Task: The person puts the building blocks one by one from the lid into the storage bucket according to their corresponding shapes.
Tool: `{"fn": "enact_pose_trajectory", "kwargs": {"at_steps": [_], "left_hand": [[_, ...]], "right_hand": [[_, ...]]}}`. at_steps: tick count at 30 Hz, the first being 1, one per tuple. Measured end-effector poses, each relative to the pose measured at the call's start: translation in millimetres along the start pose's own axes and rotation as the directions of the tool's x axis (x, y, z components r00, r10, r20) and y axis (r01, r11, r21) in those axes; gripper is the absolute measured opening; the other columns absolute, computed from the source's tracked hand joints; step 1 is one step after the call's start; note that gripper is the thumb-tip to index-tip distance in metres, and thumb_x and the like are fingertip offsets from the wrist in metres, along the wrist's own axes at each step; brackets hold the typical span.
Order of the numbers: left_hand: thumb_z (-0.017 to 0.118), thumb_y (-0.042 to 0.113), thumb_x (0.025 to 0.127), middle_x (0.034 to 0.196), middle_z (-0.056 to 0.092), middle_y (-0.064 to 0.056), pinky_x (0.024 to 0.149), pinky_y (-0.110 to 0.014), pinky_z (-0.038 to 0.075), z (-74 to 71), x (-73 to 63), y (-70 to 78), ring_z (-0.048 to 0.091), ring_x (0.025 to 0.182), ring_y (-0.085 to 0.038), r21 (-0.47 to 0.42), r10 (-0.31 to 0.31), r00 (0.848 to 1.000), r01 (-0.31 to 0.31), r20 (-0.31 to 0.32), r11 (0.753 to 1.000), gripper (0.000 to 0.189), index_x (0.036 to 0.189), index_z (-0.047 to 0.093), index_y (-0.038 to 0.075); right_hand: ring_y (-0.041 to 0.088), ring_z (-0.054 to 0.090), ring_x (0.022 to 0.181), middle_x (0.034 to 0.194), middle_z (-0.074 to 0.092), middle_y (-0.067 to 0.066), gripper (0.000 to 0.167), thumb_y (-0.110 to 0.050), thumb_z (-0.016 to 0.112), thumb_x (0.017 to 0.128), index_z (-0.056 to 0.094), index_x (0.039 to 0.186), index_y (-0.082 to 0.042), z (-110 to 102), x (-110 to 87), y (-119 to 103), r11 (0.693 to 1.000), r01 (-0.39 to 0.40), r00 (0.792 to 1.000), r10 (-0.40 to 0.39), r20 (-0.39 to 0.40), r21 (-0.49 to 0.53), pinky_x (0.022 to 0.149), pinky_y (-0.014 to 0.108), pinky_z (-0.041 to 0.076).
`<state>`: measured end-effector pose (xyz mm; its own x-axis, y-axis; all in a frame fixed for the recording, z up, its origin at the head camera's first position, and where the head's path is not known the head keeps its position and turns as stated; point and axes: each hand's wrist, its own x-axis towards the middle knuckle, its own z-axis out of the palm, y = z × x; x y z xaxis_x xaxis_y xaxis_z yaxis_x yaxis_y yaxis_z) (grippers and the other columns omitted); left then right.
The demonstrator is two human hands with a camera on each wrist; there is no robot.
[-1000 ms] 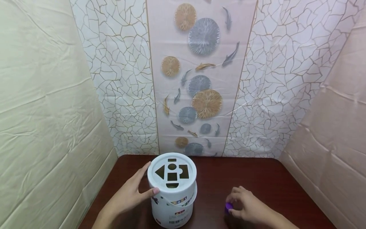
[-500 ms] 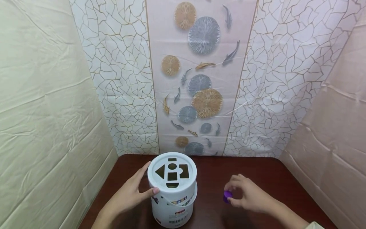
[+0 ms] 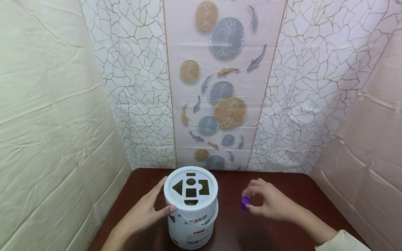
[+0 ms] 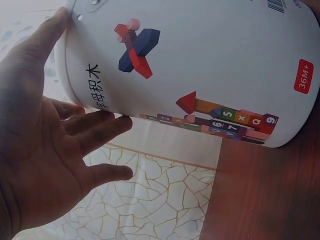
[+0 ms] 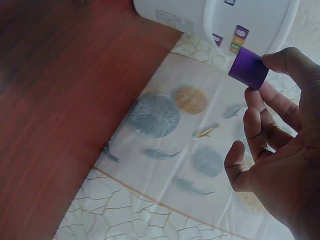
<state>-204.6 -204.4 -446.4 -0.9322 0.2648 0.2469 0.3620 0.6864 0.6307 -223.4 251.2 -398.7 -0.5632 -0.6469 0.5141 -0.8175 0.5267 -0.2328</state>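
Note:
In the head view a white bucket (image 3: 192, 223) stands upright, its lid (image 3: 176, 174) pierced with shaped holes, among them a triangle, a circle and a square. My left hand (image 3: 142, 212) rests against the bucket's left side near the rim, thumb in front and fingers spread behind. Those fingers look fairly straight in the left wrist view, touching the printed wall. To the right of the bucket, my right hand (image 3: 271, 202) pinches a small purple cylinder block (image 5: 248, 68) between thumb and fingertips. The block is held up off the table, apart from the bucket.
Everything stands over a dark reddish-brown table (image 3: 282, 183). A patterned cloth (image 3: 226, 87) hangs behind its far edge, and pale cloth walls (image 3: 56, 139) close in the sides. The bucket's white carry handle (image 3: 216, 212) hangs down on its right side.
My right hand has lifted the purple block and carried it up and slightly left, toward the bucket. My left hand keeps its place at the bucket; the head view has shifted slightly.

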Motion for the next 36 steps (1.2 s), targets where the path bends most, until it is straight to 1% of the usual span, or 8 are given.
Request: {"fn": "enact_pose_trajectory", "kwargs": {"at_steps": [6, 9, 13, 17, 20, 26, 36], "left_hand": [[0.078, 0.074, 0.092, 0.181, 0.036, -0.001, 0.128, -0.072, 0.038, 0.7, 0.9, -2.1, 0.04, 0.165, -0.036, -0.016, -0.014, 1.0, 0.014, -0.008, 1.0, 0.111, 0.178, 0.019, 0.036], [0.078, 0.073, 0.092, 0.18, 0.036, -0.002, 0.128, -0.072, 0.038, 1.7, 0.5, -2.3, 0.04, 0.164, -0.036, -0.024, -0.008, 1.0, 0.008, -0.009, 1.0, 0.11, 0.178, 0.02, 0.035], [0.078, 0.071, 0.093, 0.18, 0.038, -0.004, 0.127, -0.073, 0.038, 2.6, -0.2, -0.9, 0.041, 0.164, -0.038, -0.023, 0.002, 1.0, -0.002, -0.003, 1.0, 0.108, 0.178, 0.021, 0.033], [0.077, 0.073, 0.092, 0.18, 0.038, -0.002, 0.128, -0.072, 0.037, 2.4, -0.1, 0.0, 0.04, 0.165, -0.036, -0.026, -0.014, 1.0, 0.014, 0.002, 1.0, 0.109, 0.177, 0.021, 0.035], [0.077, 0.075, 0.092, 0.18, 0.038, -0.002, 0.128, -0.073, 0.037, 2.3, 0.1, 0.3, 0.04, 0.165, -0.036, -0.029, -0.019, 1.0, 0.019, 0.001, 0.999, 0.11, 0.177, 0.02, 0.036], [0.078, 0.072, 0.092, 0.179, 0.04, -0.003, 0.126, -0.074, 0.039, 2.0, -0.4, -0.2, 0.041, 0.164, -0.037, -0.031, -0.008, 1.0, 0.008, -0.003, 0.999, 0.108, 0.177, 0.021, 0.036], [0.078, 0.073, 0.092, 0.179, 0.039, -0.003, 0.127, -0.073, 0.038, 2.7, 0.5, -1.9, 0.04, 0.165, -0.037, -0.038, -0.018, 1.0, 0.018, 0.002, 0.999, 0.109, 0.177, 0.02, 0.037]], "right_hand": [[0.004, 0.062, 0.095, 0.098, 0.069, -0.017, 0.03, -0.01, 0.094, 0.081, 0.079, 0.102, -0.026, -2, 16.4, -7, 1.0, 0.01, 1.0, -0.01, -0.01, 0.023, 0.08, 0.026, 0.057], [0.005, 0.062, 0.094, 0.098, 0.069, -0.016, 0.029, -0.01, 0.094, 0.082, 0.08, 0.103, -0.026, -2, 22.8, -11, 1.0, 0.014, 1.0, -0.013, -0.01, 0.027, 0.08, 0.026, 0.056], [0.005, 0.064, 0.095, 0.099, 0.069, -0.017, 0.028, -0.011, 0.093, 0.083, 0.08, 0.103, -0.026, -2, 30.0, -15, 0.999, 0.002, 1.0, -0.002, 0.006, 0.041, 0.082, 0.028, 0.058], [0.006, 0.065, 0.096, 0.101, 0.07, -0.016, 0.026, -0.013, 0.092, 0.085, 0.08, 0.104, -0.026, -2, 37.6, -18, 0.998, -0.015, 1.0, 0.013, 0.025, 0.06, 0.083, 0.029, 0.059], [0.007, 0.065, 0.096, 0.102, 0.071, -0.016, 0.026, -0.012, 0.092, 0.085, 0.08, 0.105, -0.025, -1, 44.3, -21, 0.998, -0.006, 1.0, 0.004, 0.023, 0.063, 0.084, 0.029, 0.059], [0.009, 0.063, 0.098, 0.103, 0.071, -0.015, 0.026, -0.014, 0.092, 0.085, 0.08, 0.106, -0.024, 1, 56.3, -28, 0.998, 0.008, 0.999, -0.011, 0.031, 0.066, 0.085, 0.026, 0.057], [0.011, 0.064, 0.099, 0.102, 0.071, -0.011, 0.024, -0.016, 0.09, 0.086, 0.081, 0.108, -0.022, 3, 73.6, -39, 0.997, -0.001, 0.999, -0.003, 0.048, 0.082, 0.087, 0.031, 0.058]]}}
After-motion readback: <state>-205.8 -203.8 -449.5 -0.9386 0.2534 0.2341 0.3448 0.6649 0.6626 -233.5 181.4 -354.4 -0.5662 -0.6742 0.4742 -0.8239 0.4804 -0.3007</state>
